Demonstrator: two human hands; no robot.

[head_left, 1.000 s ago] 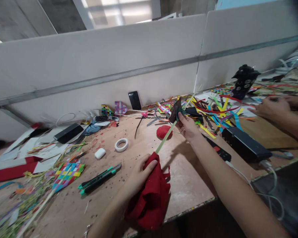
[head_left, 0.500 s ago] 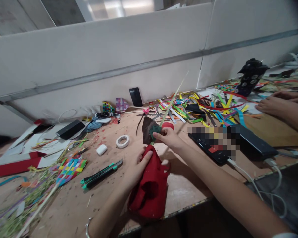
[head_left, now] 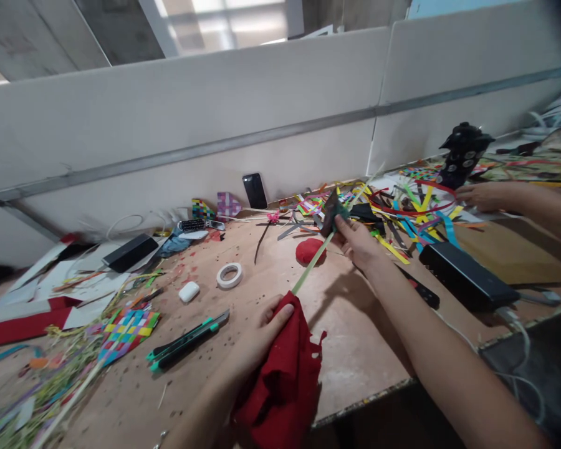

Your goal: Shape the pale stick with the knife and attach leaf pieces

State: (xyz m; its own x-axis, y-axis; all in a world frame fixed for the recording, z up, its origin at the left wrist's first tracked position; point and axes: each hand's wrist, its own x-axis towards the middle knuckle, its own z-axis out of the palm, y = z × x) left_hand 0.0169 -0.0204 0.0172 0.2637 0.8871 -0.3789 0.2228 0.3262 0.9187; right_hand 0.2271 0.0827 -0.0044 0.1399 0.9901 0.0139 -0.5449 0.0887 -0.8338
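Holding red cloth (head_left: 283, 380), strip (head_left: 311, 267), lidded bottle (head_left: 464, 157) beyond

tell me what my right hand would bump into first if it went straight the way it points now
Apart from the dark piece it pinches, the right hand would probably meet the pile of coloured strips first. Its height is unclear; it might pass over them to the white partition behind.

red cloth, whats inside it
A pale green strip runs down to the top of the red cloth at the left hand; anything further inside is covered by its folds.
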